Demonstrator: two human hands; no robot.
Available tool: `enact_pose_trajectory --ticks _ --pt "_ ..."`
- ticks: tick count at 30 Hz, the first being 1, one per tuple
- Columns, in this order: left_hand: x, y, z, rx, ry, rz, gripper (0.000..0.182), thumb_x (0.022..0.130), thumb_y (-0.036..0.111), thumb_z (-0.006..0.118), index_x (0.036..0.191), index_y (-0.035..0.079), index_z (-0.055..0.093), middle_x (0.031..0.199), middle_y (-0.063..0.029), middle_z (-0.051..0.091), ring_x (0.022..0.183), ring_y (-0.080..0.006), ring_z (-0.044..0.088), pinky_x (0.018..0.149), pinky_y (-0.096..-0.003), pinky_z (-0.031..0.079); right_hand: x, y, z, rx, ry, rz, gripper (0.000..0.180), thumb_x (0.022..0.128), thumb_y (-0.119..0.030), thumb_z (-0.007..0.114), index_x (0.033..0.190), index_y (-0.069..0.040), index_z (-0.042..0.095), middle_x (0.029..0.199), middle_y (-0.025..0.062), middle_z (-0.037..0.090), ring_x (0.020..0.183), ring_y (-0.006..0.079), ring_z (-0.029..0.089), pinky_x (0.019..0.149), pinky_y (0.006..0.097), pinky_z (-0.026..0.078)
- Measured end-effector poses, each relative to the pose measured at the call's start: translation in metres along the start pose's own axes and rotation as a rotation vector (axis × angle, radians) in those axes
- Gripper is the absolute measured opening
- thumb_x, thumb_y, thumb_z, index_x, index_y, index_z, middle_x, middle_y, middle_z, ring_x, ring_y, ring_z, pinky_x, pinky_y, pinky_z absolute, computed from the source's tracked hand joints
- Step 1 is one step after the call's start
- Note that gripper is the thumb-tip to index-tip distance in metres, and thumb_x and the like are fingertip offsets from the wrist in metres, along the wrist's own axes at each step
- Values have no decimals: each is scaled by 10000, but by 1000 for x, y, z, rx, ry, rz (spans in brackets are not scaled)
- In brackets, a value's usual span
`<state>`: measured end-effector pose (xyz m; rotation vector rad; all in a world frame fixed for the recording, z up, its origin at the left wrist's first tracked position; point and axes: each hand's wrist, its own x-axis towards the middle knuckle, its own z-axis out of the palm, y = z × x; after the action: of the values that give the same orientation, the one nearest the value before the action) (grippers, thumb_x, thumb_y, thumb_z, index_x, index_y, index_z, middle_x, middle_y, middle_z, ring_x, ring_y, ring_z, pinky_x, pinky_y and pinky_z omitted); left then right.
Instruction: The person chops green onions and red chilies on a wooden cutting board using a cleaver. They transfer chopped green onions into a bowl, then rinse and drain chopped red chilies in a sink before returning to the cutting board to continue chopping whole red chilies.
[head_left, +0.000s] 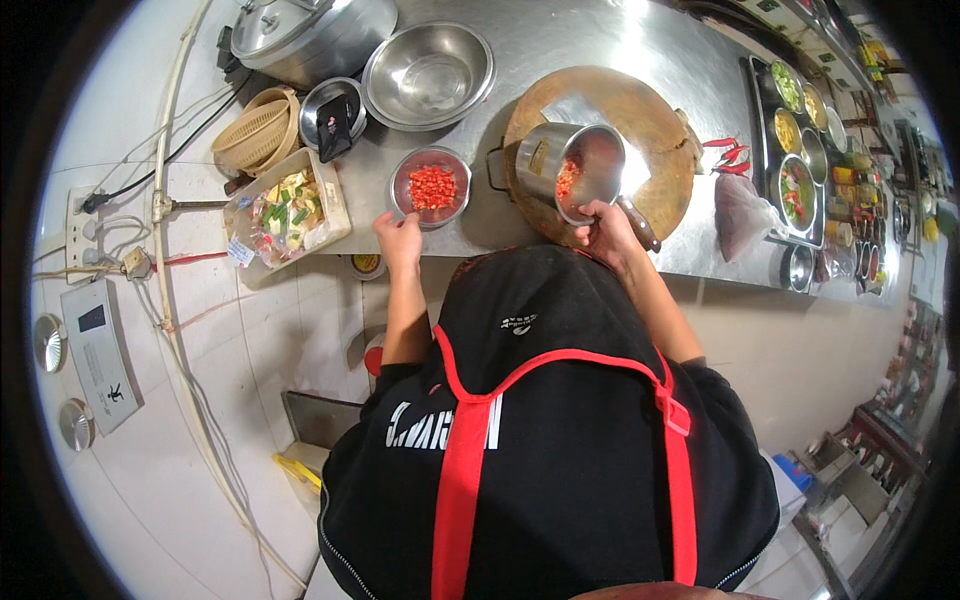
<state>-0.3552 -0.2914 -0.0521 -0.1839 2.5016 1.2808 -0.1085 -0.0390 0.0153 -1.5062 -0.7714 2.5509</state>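
Note:
My left hand (400, 238) is at the near-left rim of a small steel bowl (466, 180) holding chopped red chillies (432, 187). Its fingers are bent, and I cannot tell whether they grip the rim. With my right hand (609, 234) I grip the rim of a deep steel pot (541, 159), tilted with its mouth towards me. Bits of chopped red chilli (568, 178) cling inside it. Beneath the pot is a round wooden chopping block (585, 84). A cleaver lies on the block, partly hidden by the pot, its wooden handle (639, 225) beside my right wrist.
Larger steel bowls (429, 71) are stacked behind the chilli bowl. A plastic bin of food scraps (336, 196) stands left. To the right are whole red chillies (729, 154), a plastic bag (739, 214) and a tray (759, 112) of ingredient bowls.

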Motion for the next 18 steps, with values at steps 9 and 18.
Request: enact_pose_trajectory --ticks 9,18 --pt "2 -12 8 -123 -334 -208 561 883 273 687 1286 -40 452 946 -110 643 690 -186 643 535 -305 473 4 2 -13 201 -179 203 142 819 -130 566 826 8 531 746 141 583 443 122 439 406 266 415" --pt "11 -26 19 -199 -397 -281 404 906 303 667 1129 -19 569 901 -89 632 650 -175 636 507 -312 478 5 2 -18 158 -147 206 208 842 -165 556 924 26 573 755 116 599 480 155 518 467 289 504"
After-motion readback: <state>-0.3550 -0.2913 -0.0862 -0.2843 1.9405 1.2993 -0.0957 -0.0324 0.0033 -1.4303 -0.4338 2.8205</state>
